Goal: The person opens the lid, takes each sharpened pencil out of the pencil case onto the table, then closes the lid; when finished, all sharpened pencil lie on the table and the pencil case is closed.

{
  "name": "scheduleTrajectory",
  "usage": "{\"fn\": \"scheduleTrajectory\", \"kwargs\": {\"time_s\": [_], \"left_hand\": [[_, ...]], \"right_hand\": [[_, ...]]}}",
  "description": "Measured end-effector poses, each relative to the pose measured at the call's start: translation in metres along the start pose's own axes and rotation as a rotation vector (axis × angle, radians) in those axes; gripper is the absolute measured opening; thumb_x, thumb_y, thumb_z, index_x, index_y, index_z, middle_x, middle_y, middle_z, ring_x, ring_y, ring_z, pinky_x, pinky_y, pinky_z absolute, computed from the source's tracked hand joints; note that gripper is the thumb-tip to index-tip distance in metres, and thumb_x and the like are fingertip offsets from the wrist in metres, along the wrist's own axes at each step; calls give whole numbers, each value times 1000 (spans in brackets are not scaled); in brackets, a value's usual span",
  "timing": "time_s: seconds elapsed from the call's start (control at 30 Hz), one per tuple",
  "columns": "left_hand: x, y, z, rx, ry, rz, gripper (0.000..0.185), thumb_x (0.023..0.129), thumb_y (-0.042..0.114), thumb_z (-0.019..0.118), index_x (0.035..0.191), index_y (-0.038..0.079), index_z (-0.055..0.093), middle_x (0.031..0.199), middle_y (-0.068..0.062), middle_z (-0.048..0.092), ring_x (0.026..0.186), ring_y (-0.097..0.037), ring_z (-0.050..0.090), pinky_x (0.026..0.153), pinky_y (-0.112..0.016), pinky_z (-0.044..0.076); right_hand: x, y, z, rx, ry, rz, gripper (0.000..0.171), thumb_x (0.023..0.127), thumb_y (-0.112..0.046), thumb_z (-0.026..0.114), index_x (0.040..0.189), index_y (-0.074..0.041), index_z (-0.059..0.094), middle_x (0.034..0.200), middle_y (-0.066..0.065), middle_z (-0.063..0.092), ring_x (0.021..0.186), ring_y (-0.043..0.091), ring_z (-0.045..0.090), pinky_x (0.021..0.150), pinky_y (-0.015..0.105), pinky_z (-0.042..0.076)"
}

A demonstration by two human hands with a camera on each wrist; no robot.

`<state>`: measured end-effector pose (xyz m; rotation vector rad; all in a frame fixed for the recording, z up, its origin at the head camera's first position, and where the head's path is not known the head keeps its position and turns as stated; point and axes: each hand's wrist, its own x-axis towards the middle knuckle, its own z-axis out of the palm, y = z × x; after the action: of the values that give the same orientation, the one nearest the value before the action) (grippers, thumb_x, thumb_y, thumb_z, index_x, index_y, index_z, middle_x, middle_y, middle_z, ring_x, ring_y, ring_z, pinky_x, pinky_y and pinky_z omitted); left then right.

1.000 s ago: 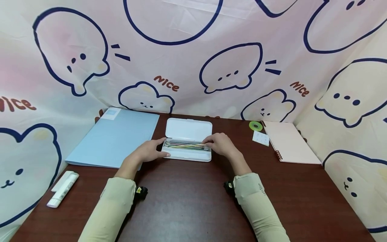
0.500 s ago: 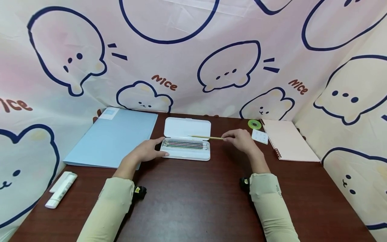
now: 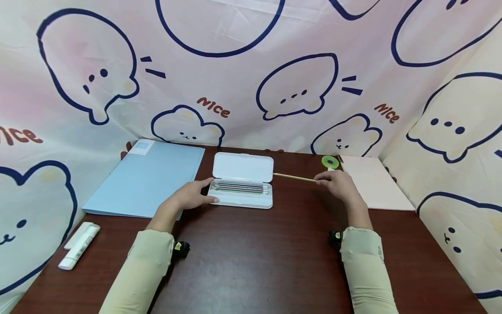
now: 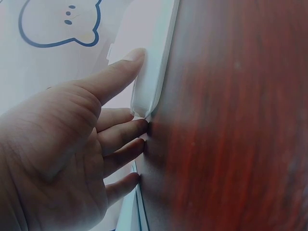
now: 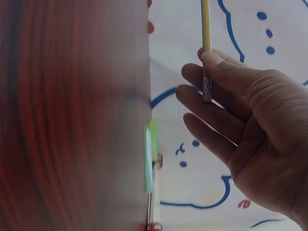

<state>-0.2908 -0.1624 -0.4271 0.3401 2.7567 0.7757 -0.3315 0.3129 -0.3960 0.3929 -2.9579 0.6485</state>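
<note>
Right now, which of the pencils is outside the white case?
The yellow pencil, pinched at its eraser end by the right hand and held above the table; the other pencils lie inside the open case.

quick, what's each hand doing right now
Left hand: open, fingers resting against the pencil case.
Right hand: pinching a yellow pencil.

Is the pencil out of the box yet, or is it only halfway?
Out already: the yellow pencil is clear of the open white pencil case, pinched at its end by the right hand. The left hand steadies the case. More pencils lie inside, and the pencil in hand has not been set down.
</note>
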Motion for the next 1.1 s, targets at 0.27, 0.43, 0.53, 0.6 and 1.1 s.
{"fn": "scheduleTrajectory", "kwargs": {"time_s": [0.27,0.43,0.53,0.6,1.1], "left_hand": [[2,0,3,-4,-1,-12,88,95,50,67,161,10,26,161,-20,39,147,-41,37,116,-59,35],[2,0,3,-26,1,-11,87,95,48,68,162,11,25,160,-20,39,146,-41,38,116,-59,36],[0,0,1,-33,4,-11,87,95,47,68,162,11,26,160,-20,39,146,-41,38,115,-60,36],[-1,1,0,-31,4,-13,87,95,47,68,162,11,26,160,-21,39,147,-42,37,116,-60,36],[0,1,0,-42,-5,-14,87,95,48,68,162,11,25,161,-20,37,148,-42,35,116,-60,35]], "right_hand": [[-9,23,-12,-36,6,68,22,101,-23,63,114,-13,78,113,16,75,103,34,63,90,52,50],[-14,32,-15,-57,-7,88,24,102,-23,62,116,-10,77,118,20,73,111,39,61,98,58,48],[-15,35,-14,-47,-13,101,24,102,-22,62,115,-11,77,120,20,72,114,41,61,101,60,46],[-15,36,-12,-35,-21,113,23,101,-23,63,114,-11,78,120,20,72,115,40,61,102,60,46],[-10,36,-4,-24,-79,124,20,100,-23,65,109,-14,80,116,16,74,110,35,60,101,57,47]]}}
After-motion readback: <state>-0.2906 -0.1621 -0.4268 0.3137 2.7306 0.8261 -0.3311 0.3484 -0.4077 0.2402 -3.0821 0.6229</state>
